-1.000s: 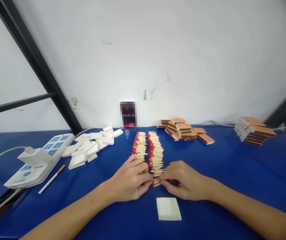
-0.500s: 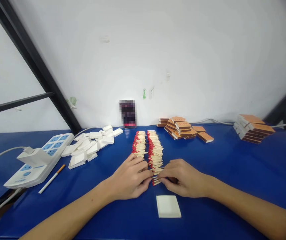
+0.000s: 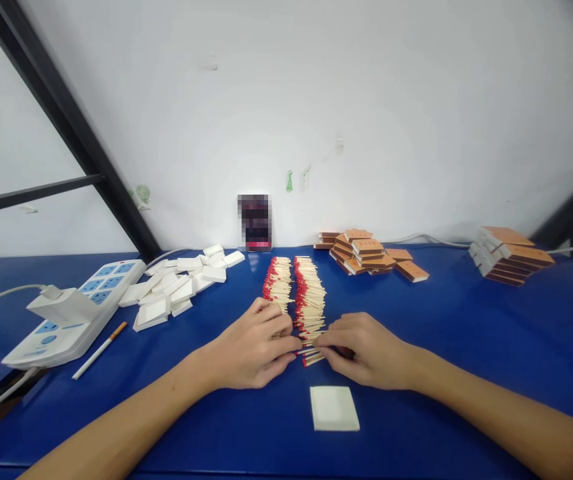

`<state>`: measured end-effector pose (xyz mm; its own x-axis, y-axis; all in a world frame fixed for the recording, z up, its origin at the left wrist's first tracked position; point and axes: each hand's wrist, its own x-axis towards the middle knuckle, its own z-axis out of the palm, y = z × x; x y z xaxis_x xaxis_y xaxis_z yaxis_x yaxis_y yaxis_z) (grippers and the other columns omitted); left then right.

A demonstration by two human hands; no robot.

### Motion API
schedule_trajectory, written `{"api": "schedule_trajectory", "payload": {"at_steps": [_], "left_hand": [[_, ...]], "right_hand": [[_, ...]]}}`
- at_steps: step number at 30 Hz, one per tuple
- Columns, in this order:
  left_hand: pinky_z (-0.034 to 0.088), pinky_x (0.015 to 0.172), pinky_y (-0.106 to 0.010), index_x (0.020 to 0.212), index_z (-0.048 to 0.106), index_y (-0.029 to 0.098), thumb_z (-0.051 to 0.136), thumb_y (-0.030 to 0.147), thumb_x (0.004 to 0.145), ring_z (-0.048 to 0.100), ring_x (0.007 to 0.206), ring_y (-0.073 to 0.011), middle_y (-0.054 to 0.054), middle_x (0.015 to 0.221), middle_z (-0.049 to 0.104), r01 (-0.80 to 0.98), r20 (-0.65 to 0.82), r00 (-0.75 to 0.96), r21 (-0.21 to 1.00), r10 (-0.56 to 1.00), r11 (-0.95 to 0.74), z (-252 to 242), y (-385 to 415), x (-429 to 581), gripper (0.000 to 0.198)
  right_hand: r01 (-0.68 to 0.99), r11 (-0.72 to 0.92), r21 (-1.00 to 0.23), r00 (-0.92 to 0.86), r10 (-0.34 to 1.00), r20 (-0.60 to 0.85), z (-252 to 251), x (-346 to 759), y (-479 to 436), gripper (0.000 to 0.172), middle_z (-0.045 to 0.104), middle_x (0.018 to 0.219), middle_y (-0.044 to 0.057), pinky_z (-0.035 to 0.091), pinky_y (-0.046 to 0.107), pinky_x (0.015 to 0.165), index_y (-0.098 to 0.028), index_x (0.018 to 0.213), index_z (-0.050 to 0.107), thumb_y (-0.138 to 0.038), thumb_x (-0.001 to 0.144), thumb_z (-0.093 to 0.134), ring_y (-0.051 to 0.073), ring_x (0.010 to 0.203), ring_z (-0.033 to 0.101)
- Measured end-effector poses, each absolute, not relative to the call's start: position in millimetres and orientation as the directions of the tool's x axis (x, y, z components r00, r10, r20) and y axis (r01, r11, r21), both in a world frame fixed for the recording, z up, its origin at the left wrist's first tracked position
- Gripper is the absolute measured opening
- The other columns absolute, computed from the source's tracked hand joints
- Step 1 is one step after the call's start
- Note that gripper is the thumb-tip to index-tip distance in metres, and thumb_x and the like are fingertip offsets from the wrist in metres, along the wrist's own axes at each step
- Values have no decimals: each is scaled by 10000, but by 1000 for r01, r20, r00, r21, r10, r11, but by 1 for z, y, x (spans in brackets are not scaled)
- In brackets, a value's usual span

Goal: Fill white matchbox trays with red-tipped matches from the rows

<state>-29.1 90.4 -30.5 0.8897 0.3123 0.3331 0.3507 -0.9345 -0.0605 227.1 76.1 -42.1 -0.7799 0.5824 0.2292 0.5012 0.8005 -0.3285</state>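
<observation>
Red-headed matches (image 3: 310,303) lie crosswise between our curled left hand (image 3: 260,345), by their heads, and curled right hand (image 3: 366,350), at their tails, though we cannot tell whether either grips.

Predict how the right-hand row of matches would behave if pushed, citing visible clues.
The right-hand row of matches would probably spread or slump, since its sticks lie piled unevenly without visible binding. Individually, they should feel light and fairly stiff, being thin and straight.

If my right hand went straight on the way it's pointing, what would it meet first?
Most likely the matches at the near end of the right row; the fingers of your right hand seem to touch them, though depth is unclear.
</observation>
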Motion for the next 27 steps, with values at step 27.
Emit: {"api": "schedule_trajectory", "payload": {"at_steps": [27], "left_hand": [[312, 805, -364, 956, 699, 187, 535, 255, 1007, 480, 828, -185, -46, 870, 597, 385, 407, 848, -36, 338, -922, -39, 92, -25, 185]], "right_hand": [[504, 784, -363, -764, 601, 236, -43, 226, 75, 223, 592, 651, -6, 333, 269, 619, -185, 919, 684, -188, 947, 462, 132, 606, 527]]}}
